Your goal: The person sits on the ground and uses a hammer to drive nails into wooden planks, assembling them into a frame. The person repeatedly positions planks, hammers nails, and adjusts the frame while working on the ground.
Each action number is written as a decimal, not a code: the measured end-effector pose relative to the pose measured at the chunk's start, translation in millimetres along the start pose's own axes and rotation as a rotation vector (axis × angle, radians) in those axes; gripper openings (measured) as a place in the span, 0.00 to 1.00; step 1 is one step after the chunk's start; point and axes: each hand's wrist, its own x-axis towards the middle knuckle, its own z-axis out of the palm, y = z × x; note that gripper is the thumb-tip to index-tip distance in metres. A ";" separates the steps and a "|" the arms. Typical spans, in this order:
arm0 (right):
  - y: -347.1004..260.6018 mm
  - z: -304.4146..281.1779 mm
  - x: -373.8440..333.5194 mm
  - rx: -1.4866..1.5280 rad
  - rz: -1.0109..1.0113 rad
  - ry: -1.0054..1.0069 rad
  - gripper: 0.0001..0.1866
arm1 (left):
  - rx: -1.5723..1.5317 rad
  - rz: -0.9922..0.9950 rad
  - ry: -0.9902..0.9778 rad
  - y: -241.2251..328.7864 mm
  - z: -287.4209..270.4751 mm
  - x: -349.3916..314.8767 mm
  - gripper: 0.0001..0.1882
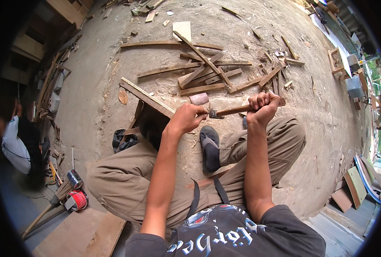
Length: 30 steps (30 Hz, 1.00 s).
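Observation:
My right hand (264, 108) is wrapped around the wooden handle of a hammer (235, 111). The tool lies nearly level, its dark metal head pointing left. Close against that head, my left hand (186, 117) is closed in a pinch; whatever sits between its fingertips is too small to make out. Just beyond the left hand, a pinkish cylinder (199, 99) lies on the ground. A wooden plank with a pale edge (147, 97) slants beside my left forearm, its lower end hidden behind the left hand.
A heap of wooden strips (203, 70) lies ahead on the dirt floor, with a pale square board (182, 32) behind it. At the lower left are a can (74, 179), a red spool (76, 200) and a broom (58, 195). Boards (354, 186) lean at the right.

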 end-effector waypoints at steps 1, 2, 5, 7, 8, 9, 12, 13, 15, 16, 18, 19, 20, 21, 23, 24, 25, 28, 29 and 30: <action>-3.3 -0.4 -1.7 -0.036 -0.005 -0.003 0.17 | 0.036 0.000 0.014 3.8 3.6 2.7 0.11; -5.1 -0.7 -3.5 -0.032 -0.008 0.000 0.18 | 0.024 0.008 -0.025 3.0 5.7 6.4 0.11; 9.2 -10.0 -4.3 -0.107 -0.093 0.022 0.18 | 0.053 0.034 -0.129 -0.1 8.5 16.8 0.10; 11.7 -13.3 -4.9 -0.103 -0.115 0.031 0.17 | 0.057 0.007 -0.162 -2.8 14.8 23.6 0.09; 10.9 -14.3 -4.6 -0.090 -0.112 0.044 0.16 | 0.015 -0.020 -0.170 -2.6 16.5 24.9 0.08; 9.1 -17.0 -3.5 -0.089 -0.125 0.021 0.15 | 0.005 -0.024 -0.179 -3.7 18.5 28.4 0.08; 0.6 -12.3 -6.2 -0.099 -0.206 -0.023 0.13 | -0.066 -0.070 -0.175 4.3 19.3 36.3 0.08; -2.3 -10.3 -7.2 -0.066 -0.226 -0.013 0.13 | -0.216 -0.022 -0.153 -0.3 20.8 38.5 0.08; -9.3 -6.1 -6.6 -0.089 -0.267 0.034 0.13 | -0.520 0.065 -0.113 -15.2 29.4 43.7 0.09; -12.2 -8.0 -5.2 -0.105 -0.293 0.063 0.13 | -0.735 0.140 -0.073 -9.6 30.3 47.0 0.10; -18.8 -19.2 -2.1 -0.150 -0.356 0.088 0.13 | -0.711 0.183 0.040 2.3 31.3 60.4 0.11; -24.3 -25.0 -0.6 -0.172 -0.398 0.107 0.14 | -0.747 0.187 0.084 9.1 34.0 67.6 0.12; -30.7 -29.8 1.7 -0.196 -0.440 0.118 0.14 | -0.709 0.176 0.077 11.6 40.6 75.8 0.12; -39.6 -34.9 3.4 -0.218 -0.523 0.149 0.14 | -0.671 0.165 0.069 13.6 49.7 84.6 0.12; -64.2 -43.1 5.0 -0.256 -0.613 0.222 0.15 | -0.538 0.135 0.046 22.6 76.5 101.5 0.12; -75.3 -45.7 5.2 -0.272 -0.656 0.266 0.15 | -0.441 0.118 0.030 30.9 93.2 110.2 0.12; -85.4 -56.1 7.8 -0.294 -0.697 0.289 0.16 | -0.398 0.133 -0.009 40.6 113.1 121.1 0.12; -108.7 -75.4 12.1 -0.374 -0.784 0.397 0.16 | -0.307 0.197 -0.067 84.3 160.2 156.3 0.19; -111.4 -78.2 13.9 -0.401 -0.805 0.416 0.16 | -0.169 0.188 -0.084 83.7 166.7 167.6 0.21; -112.6 -80.9 15.1 -0.427 -0.823 0.430 0.16 | -0.031 0.175 -0.096 81.2 170.9 177.6 0.24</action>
